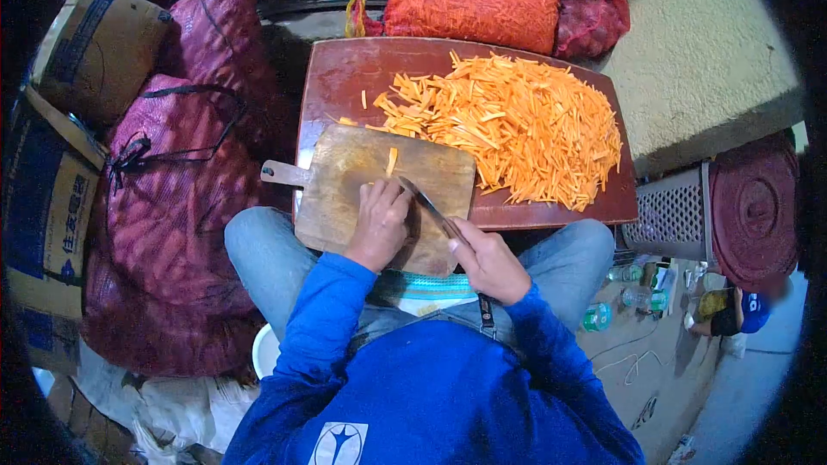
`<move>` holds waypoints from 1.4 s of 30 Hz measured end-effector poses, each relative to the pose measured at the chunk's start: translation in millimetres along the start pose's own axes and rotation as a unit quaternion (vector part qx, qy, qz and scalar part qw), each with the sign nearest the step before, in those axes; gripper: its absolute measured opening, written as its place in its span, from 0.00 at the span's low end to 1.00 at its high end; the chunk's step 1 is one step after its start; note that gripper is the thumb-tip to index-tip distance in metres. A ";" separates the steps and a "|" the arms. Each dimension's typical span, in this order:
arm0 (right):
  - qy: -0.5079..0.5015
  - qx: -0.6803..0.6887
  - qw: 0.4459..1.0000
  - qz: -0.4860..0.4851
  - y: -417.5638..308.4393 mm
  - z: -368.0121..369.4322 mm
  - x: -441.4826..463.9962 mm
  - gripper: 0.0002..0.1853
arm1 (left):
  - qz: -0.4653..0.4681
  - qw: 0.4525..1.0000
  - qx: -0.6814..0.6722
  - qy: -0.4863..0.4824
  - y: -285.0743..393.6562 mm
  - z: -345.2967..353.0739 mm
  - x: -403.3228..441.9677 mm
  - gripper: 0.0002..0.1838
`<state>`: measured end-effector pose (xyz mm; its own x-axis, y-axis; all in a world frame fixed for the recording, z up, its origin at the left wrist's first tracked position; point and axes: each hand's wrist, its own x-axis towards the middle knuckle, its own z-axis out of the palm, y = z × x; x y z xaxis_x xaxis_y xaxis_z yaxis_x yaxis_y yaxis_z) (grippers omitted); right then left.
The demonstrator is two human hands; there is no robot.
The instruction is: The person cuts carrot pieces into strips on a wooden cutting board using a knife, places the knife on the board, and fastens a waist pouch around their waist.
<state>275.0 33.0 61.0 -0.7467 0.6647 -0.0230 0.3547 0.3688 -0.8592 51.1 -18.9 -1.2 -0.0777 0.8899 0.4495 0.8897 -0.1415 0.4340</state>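
Note:
A wooden cutting board (pixel 336 168) with a metal handle at its left end lies at the near left of the red-brown table (pixel 336 65). My left hand (pixel 381 222) rests on the board with its fingers curled down; what lies beneath them is hidden. A small orange strip (pixel 392 161) lies just beyond its fingertips. My right hand (pixel 493 263) is wrapped round the handle of a knife (pixel 428 205), whose tip points up and left beside my left fingers. Right of the board, a large heap of orange strips (pixel 525 129) covers much of the table.
Full red mesh sacks (pixel 181 215) stand at the left beside cardboard boxes (pixel 99 43). An orange-filled sack (pixel 474 13) lies behind the table. At the right are a grey crate (pixel 668 211), a maroon lid (pixel 758 207), bottles (pixel 637 297) and another person (pixel 749 314).

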 end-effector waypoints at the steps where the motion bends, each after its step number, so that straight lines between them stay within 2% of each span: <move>1: -0.001 -0.002 1.000 -0.001 -0.9 -0.6 5.0 0.18 | -0.001 1.000 -0.007 -0.005 -3.7 4.6 -0.8 0.21; 2: 0.000 -0.003 1.000 -0.003 -1.8 -1.0 7.4 0.18 | -0.001 1.000 -0.013 -0.010 -6.1 7.4 -1.4 0.24; 6: -0.001 0.020 1.000 -0.003 -9.1 -5.9 1.5 0.18 | 0.014 1.000 -0.016 -0.006 -6.8 2.8 0.4 0.24; 8: 0.000 0.025 0.999 0.025 -6.3 -3.6 -2.6 0.18 | 0.018 1.000 -0.013 0.011 -3.6 3.7 -0.7 0.17; 9: -0.003 0.024 0.999 0.027 -8.1 -4.2 -1.5 0.18 | 0.015 1.000 -0.014 0.010 -2.1 3.7 -2.9 0.17; 12: -0.013 0.017 1.000 0.017 -10.6 -7.1 8.3 0.17 | 0.023 1.000 -0.012 0.007 -4.0 1.7 0.5 0.16; 15: 0.022 0.023 0.999 -0.024 -2.4 -3.1 7.6 0.17 | 0.018 1.000 -0.021 0.011 -7.7 4.1 -1.1 0.20; 18: 0.012 0.026 1.000 0.001 -6.8 -1.5 8.1 0.16 | 0.015 1.000 -0.008 0.006 -3.5 5.3 -1.0 0.19; 20: -0.003 0.015 1.000 0.019 -10.0 -4.7 9.5 0.16 | 0.022 1.000 -0.010 0.019 -3.4 3.0 1.1 0.13; 23: 0.013 0.043 0.999 0.011 -4.7 -3.3 2.7 0.16 | 0.032 0.998 -0.022 0.050 -5.4 7.0 0.2 0.13; 26: 0.016 0.004 1.000 -0.011 4.0 -0.4 6.8 0.16 | 0.021 1.000 0.007 0.010 -8.0 7.6 -1.5 0.11; 30: 0.011 -0.007 1.000 0.015 -5.7 -13.3 5.9 0.17 | 0.016 0.999 -0.029 0.007 -11.7 5.0 -1.8 0.12; 32: 0.063 0.058 0.996 0.034 -3.5 -15.6 3.3 0.18 | -0.005 0.996 -0.062 0.063 -15.7 6.7 -2.3 0.15; 34: 0.049 0.084 0.993 0.061 -6.7 -18.0 2.2 0.19 | 0.000 0.996 -0.043 0.081 -19.8 -1.1 1.9 0.17; 37: 0.000 0.084 0.992 0.092 -12.9 -17.8 -4.9 0.18 | -0.043 0.994 -0.003 0.096 -30.2 -14.3 7.9 0.20; 42: -0.093 0.049 0.991 0.079 0.7 -21.2 -17.2 0.18 | -0.067 0.994 0.026 0.081 -43.9 -19.1 10.0 0.18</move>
<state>300.0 35.6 71.7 -0.7808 0.5738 -0.2473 0.4259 0.1991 -0.8826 2.7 -12.1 -0.8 -0.2654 0.8168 0.5122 0.8880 0.0001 0.4599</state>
